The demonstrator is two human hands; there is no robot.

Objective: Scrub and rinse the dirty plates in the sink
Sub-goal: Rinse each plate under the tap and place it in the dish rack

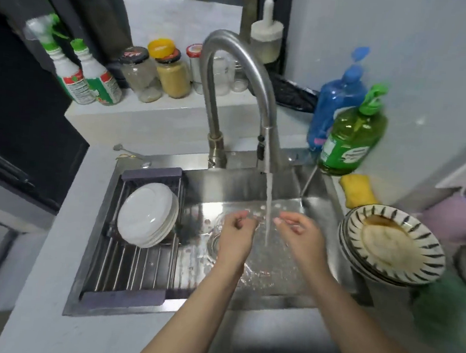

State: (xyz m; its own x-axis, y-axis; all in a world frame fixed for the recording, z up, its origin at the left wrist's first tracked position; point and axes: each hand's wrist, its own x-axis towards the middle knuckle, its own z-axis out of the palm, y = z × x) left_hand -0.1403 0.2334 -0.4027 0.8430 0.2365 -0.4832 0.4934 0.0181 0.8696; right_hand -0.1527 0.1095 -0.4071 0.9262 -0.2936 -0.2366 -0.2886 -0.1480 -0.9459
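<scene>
A: Hands first. What's the grip doing?

B: Left hand (pixel 235 230) and right hand (pixel 301 235) both over the sink (pixel 253 186), one on each side of the water stream (pixel 268 207). Fingers loosely curled, nothing held in either. Fingertips near the stream; whether they touch it, can't tell.

A: Water source?

B: Steel gooseneck faucet (pixel 237 64), running, stream falling between the hands toward the wet sink floor, just right of the drain strainer (pixel 217 231).

A: Plates?

B: Two groups. Clean-looking white plates (pixel 146 216), stacked and leaning in the drying rack (pixel 130 268) that spans the sink's left part. Dirty striped plates (pixel 394 246) stacked on the counter (pixel 42 286) at the sink's right edge, the top one smeared with brown residue, rim overhanging the basin a little.

A: Around that?

B: Yellow sponge (pixel 358 190) just behind the striped stack. Green soap bottle (pixel 352 139) and blue soap bottle (pixel 337 101) at the back right corner. On the rear ledge, jars (pixel 156 76) and two spray bottles (pixel 85 76) to the left.
</scene>
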